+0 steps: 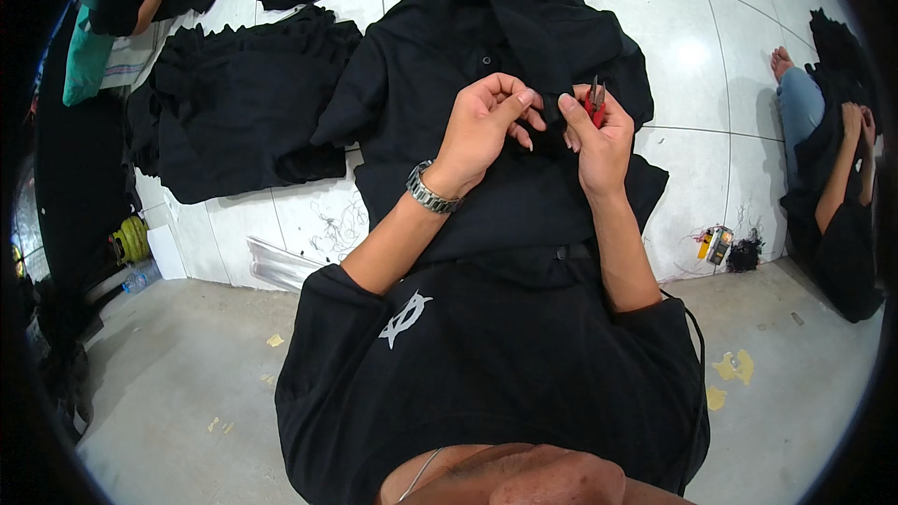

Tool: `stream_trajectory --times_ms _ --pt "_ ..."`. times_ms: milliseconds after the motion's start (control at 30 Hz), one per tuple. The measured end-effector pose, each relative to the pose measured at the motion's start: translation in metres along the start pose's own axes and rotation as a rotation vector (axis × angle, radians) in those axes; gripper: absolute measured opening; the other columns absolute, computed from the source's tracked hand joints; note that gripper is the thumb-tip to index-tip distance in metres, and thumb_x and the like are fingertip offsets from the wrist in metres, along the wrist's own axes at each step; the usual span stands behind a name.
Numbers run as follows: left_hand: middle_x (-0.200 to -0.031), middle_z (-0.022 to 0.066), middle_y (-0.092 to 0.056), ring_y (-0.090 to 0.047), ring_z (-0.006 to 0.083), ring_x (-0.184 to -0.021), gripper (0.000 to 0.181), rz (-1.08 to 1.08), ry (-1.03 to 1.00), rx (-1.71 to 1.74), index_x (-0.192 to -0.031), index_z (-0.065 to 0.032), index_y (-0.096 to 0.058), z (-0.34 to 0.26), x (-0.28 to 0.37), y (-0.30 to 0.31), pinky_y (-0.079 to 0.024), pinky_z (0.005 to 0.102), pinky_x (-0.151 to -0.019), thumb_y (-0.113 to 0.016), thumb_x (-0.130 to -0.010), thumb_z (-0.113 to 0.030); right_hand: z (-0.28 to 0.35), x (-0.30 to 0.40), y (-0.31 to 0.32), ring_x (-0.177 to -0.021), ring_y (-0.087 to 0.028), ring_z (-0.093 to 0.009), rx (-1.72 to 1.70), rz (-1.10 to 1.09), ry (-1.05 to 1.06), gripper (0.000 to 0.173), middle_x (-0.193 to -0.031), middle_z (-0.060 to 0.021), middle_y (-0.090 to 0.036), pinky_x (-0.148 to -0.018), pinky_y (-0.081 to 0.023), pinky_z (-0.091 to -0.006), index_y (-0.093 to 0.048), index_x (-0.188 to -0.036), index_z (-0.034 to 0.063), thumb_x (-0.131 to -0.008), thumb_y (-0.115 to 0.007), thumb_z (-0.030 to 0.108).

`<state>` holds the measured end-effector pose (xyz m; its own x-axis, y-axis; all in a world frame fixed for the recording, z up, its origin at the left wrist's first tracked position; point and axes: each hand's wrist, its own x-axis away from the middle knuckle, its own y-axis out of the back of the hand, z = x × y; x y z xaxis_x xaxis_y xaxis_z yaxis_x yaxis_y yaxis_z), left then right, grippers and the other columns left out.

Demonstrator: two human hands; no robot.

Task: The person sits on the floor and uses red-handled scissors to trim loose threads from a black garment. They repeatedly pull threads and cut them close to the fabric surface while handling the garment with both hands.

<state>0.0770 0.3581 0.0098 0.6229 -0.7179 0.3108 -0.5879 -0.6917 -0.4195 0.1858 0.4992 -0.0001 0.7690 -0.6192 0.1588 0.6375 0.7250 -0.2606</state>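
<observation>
A black button-front garment (428,84) lies spread over my lap and the floor before me. Red-handled thread snips (595,109) rest in my right hand (605,144), blades pointing up and away from me. The same hand's thumb presses on a narrow edge of the black cloth. My left hand (484,126), with a metal watch (433,189) on its wrist, hovers just left of that edge. Its thumb and index finger come together; whether a thread or cloth is between them cannot be made out. A dark button (486,60) shows on the garment beyond my hands.
A stack of folded black garments (245,105) lies to the left on white floor tiles. Loose threads (337,224) and a clear plastic bag (280,263) lie nearer. Right, a small yellow-and-grey item (717,245) sits by a thread clump (744,252). Other people sit at both sides.
</observation>
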Motion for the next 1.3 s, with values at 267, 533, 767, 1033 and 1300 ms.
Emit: stream_trajectory --times_ms 267,533,767,1033,1300 --pt "-0.089 0.0065 -0.075 -0.07 0.0113 -0.076 0.019 -0.097 -0.059 -0.224 -0.108 0.0028 -0.076 -0.004 0.004 -0.009 -0.053 0.0229 -0.059 -0.079 -0.096 -0.011 -0.007 0.002 0.001 -0.058 -0.047 -0.002 0.173 -0.008 0.097 0.013 -0.07 0.0053 -0.057 -0.052 -0.034 -0.0223 -0.071 -0.098 0.0015 -0.096 -0.079 0.012" --pt "-0.076 0.002 -0.07 -0.059 0.0048 -0.06 0.013 -0.104 0.052 -0.149 -0.099 -0.001 -0.072 -0.003 0.001 -0.003 -0.043 0.0194 -0.052 -0.075 -0.1 -0.014 -0.01 0.002 -0.001 -0.061 -0.044 -0.001 -0.031 0.037 -0.048 0.01 -0.076 0.0053 -0.058 -0.054 -0.034 -0.0202 -0.07 -0.098 -0.0016 -0.098 -0.074 0.007" --pt "-0.074 0.0002 -0.068 -0.057 0.0028 -0.06 0.01 -0.088 -0.104 -0.341 -0.099 -0.0035 -0.068 0.008 0.003 -0.006 -0.042 0.0198 -0.052 -0.069 -0.103 -0.013 0.01 -0.003 -0.013 -0.072 -0.054 -0.004 0.402 0.02 0.192 0.022 -0.092 -0.0008 -0.069 -0.064 -0.042 -0.0208 -0.074 -0.113 0.0009 -0.091 -0.071 0.001" --pt "-0.086 0.0012 -0.068 -0.065 0.0051 -0.071 0.007 -0.054 -0.142 -0.504 -0.097 0.0007 -0.065 0.014 0.001 -0.005 -0.049 0.0221 -0.063 -0.068 -0.1 -0.005 0.007 -0.03 0.001 -0.09 -0.074 -0.023 0.618 0.206 0.291 0.033 -0.1 -0.0139 -0.074 -0.083 -0.056 -0.0316 -0.072 -0.119 0.0001 -0.086 -0.072 0.002" --pt "-0.092 0.0031 -0.066 -0.063 0.008 -0.078 0.004 -0.117 -0.304 -0.747 -0.097 0.0005 -0.065 0.016 -0.001 -0.003 -0.049 0.0259 -0.071 -0.068 -0.095 -0.001 0.02 -0.027 -0.008 -0.09 -0.072 -0.029 0.722 0.266 0.376 0.034 -0.1 -0.014 -0.072 -0.082 -0.055 -0.0354 -0.073 -0.116 0.0024 -0.082 -0.067 0.004"
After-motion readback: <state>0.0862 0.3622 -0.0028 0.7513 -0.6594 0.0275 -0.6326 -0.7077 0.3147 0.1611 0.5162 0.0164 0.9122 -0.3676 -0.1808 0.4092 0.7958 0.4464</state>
